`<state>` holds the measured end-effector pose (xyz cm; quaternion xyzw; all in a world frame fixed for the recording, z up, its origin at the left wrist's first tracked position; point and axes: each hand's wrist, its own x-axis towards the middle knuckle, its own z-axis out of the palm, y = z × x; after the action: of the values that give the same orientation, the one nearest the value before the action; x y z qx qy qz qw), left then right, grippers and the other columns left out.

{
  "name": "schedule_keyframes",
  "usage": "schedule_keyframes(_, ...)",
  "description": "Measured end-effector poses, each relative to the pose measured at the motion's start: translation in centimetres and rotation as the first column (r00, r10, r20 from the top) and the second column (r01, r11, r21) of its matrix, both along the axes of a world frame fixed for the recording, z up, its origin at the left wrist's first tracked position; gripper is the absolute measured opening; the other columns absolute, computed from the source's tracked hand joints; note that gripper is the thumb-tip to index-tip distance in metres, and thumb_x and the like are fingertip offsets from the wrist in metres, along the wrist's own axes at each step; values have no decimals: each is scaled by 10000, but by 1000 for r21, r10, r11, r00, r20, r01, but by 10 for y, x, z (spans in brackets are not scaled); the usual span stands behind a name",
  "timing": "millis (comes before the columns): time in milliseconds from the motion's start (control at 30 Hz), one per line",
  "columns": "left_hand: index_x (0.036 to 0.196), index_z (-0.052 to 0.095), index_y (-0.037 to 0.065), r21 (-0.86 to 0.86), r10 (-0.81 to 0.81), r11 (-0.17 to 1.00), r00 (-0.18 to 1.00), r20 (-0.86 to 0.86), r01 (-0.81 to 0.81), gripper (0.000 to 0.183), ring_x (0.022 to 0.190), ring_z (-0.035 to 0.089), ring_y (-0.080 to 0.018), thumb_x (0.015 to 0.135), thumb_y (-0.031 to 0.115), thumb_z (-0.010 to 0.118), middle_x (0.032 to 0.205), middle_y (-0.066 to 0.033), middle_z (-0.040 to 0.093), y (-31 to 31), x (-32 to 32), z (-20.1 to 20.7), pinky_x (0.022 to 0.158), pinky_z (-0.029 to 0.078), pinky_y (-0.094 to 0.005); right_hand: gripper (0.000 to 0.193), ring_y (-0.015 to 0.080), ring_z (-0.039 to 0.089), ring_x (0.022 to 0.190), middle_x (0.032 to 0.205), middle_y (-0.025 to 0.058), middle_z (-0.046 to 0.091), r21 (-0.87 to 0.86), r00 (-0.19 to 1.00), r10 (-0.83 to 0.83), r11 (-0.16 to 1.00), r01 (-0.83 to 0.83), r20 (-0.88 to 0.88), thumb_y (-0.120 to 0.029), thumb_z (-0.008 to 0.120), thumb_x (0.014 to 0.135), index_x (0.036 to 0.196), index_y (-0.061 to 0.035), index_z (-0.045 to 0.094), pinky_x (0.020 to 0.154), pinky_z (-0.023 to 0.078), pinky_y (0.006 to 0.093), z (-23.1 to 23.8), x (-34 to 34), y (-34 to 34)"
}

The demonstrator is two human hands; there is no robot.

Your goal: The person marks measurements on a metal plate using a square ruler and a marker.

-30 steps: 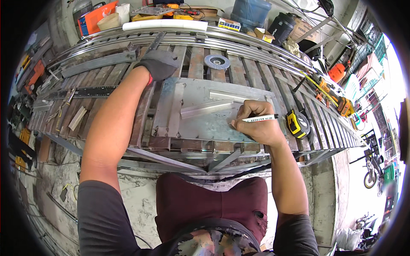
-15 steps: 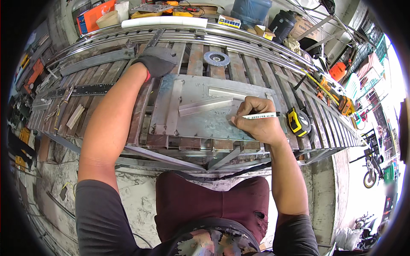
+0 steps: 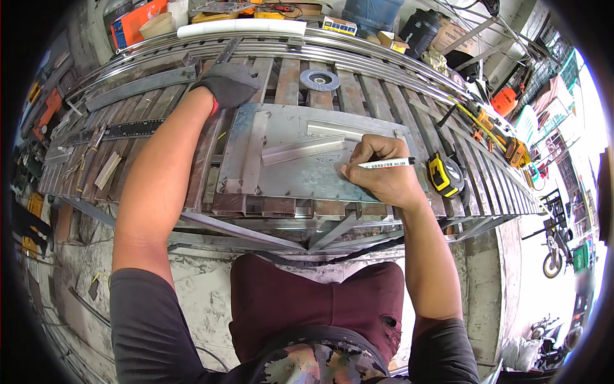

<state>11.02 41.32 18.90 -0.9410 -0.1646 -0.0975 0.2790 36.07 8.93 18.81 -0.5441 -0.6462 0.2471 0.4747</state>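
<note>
My right hand (image 3: 384, 176) is closed around a white marker pen (image 3: 387, 164) with a black end, its fingertips low over a grey steel plate (image 3: 281, 182). Handwritten marks cover part of this plate. Just left of those fingers, a short angled metal strip (image 3: 304, 151) lies across it; a second strip (image 3: 342, 132) rests behind, and a flat bar (image 3: 256, 153) runs along the left side. My left hand (image 3: 229, 86), in a dark grey glove, rests on the slats beyond the plate's far left corner, beside a metal ruler (image 3: 227, 51). Its fingers are mostly hidden.
The slatted metal bench (image 3: 268, 205) carries a flap disc (image 3: 320, 80) behind the plate and a yellow-black tape measure (image 3: 446, 175) to its right. Long shiny tubes (image 3: 377, 64) line the far edge. A black square (image 3: 134, 130) and pliers (image 3: 93, 150) lie at left.
The whole view has shifted slightly, so the bench sits a little higher and further left in the picture. Both hands keep nearly the same places relative to the plate.
</note>
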Motion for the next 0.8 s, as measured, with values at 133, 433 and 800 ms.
schedule_keyframes(133,986,735,67,-60,47,997,998,-52,-50,188,984,728,-371,927,141,572,1049,-171,738,-11,5,9,844,588,-473,298,73,556,693,719,13,641,-7,999,23,1000,-23,-23,40,846,806,675,-44,591,627,459,274,-3,3,2)
schedule_keyframes(433,1025,764,76,-58,77,995,994,-83,-82,240,1050,735,-373,953,155,549,1114,-189,753,-15,3,11,893,595,-471,270,67,552,669,697,3,641,13,999,5,1000,-5,36,28,858,802,675,-33,628,613,455,269,0,0,0)
schedule_keyframes(800,1002,766,78,-72,83,994,994,-74,-88,235,1035,737,-376,946,160,554,1109,-191,752,-13,5,9,865,593,-484,295,57,531,673,679,-7,611,-2,998,-10,1000,10,67,-18,839,815,665,-40,587,597,447,286,-1,2,-1)
